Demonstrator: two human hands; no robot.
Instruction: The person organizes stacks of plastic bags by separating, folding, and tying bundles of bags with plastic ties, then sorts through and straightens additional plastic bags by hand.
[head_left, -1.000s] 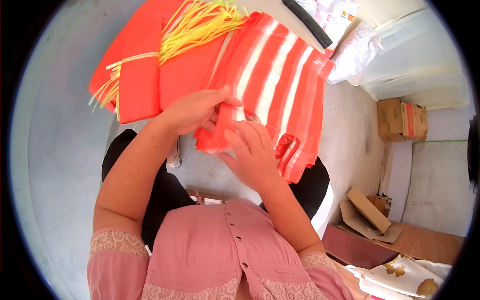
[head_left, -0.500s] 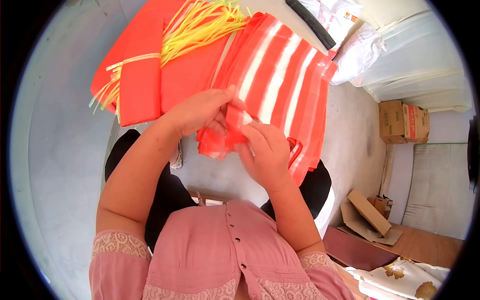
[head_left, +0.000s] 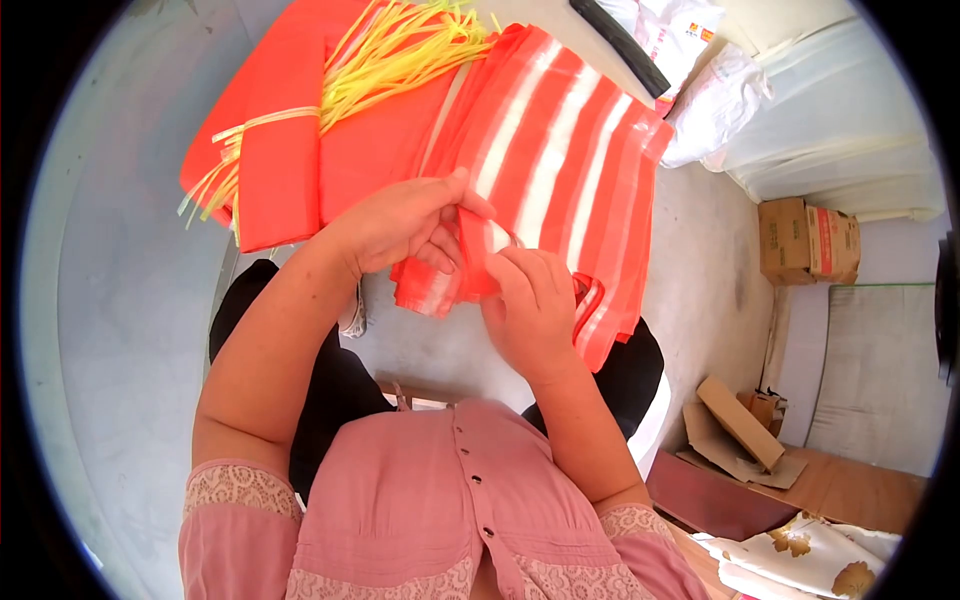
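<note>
A stack of thin red-and-white striped plastic sheets [head_left: 545,150], possibly bags, lies before me with its near edge over my knees. My left hand [head_left: 408,228] pinches the near corner of the top layer between thumb and forefinger, its other fingers curled below. Close by on the right, my right hand [head_left: 535,305] has its fingers closed on the same bunched edge. A loose flap [head_left: 430,288] of the plastic hangs below my left fingers. My right fingertips are partly hidden by the hand itself.
Left of the stack lie folded red sheets [head_left: 280,185], tied with a pale strip, and a bunch of yellow strips [head_left: 400,75]. A black roll [head_left: 622,48] and white sacks [head_left: 715,105] are behind. Cardboard boxes [head_left: 785,240] stand at the right.
My right hand has shifted slightly at the sheet's edge, and the fold between my hands is a little more spread. The stack stays in place.
</note>
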